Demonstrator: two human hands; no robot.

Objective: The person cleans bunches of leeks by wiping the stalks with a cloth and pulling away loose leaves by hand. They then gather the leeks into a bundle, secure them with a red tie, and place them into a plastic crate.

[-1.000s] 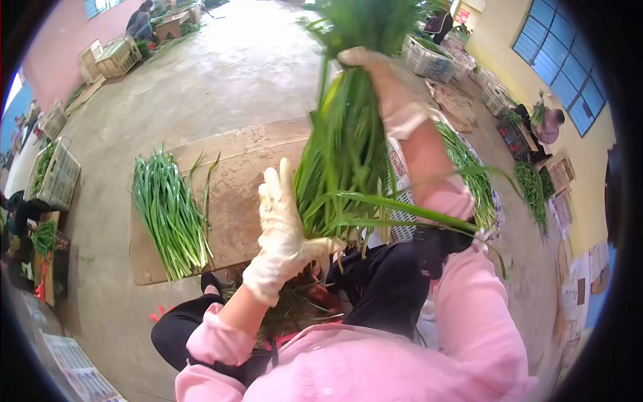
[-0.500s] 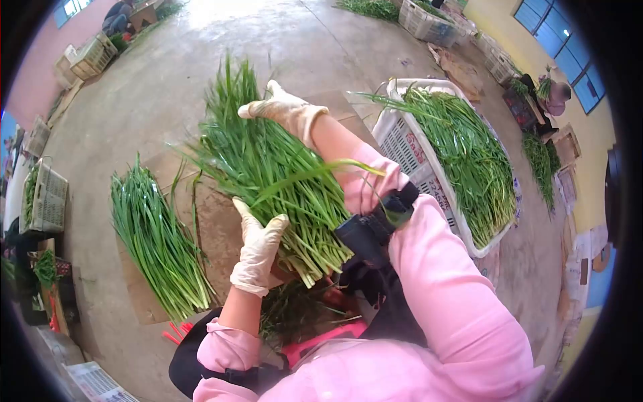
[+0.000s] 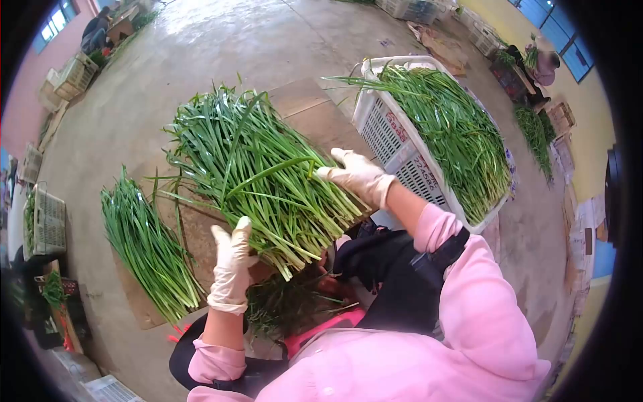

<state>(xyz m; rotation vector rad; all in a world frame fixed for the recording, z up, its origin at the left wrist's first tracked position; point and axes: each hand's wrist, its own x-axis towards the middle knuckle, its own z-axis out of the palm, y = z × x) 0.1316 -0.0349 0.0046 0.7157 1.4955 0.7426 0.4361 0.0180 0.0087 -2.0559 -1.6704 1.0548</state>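
Observation:
A large pile of garlic chives (image 3: pixel 261 174) lies on the cardboard before me, leaves pointing away and pale cut stems toward my lap. My left hand (image 3: pixel 231 261), in a pale glove, is beside the stems' left edge, thumb and fingers apart. Against the pile's right edge rests my right hand (image 3: pixel 360 175), also gloved, its fingers spread and not closed around the stems. One broad yellow-green leaf lies crosswise over the pile. Left of it, a smaller bundle of chives (image 3: pixel 151 244) lies on the same cardboard (image 3: pixel 151 311).
At my right stands a white plastic crate (image 3: pixel 402 137) heaped with chives. Loose trimmings (image 3: pixel 284 305) lie by my lap. More crates (image 3: pixel 45 218) line the left wall. Other people sit by the walls, one at upper right (image 3: pixel 546 63).
My right hand has come back from the leaf tips to the right edge near the stems. The leaves have settled flat and spread wider. My left hand has shifted slightly left and down.

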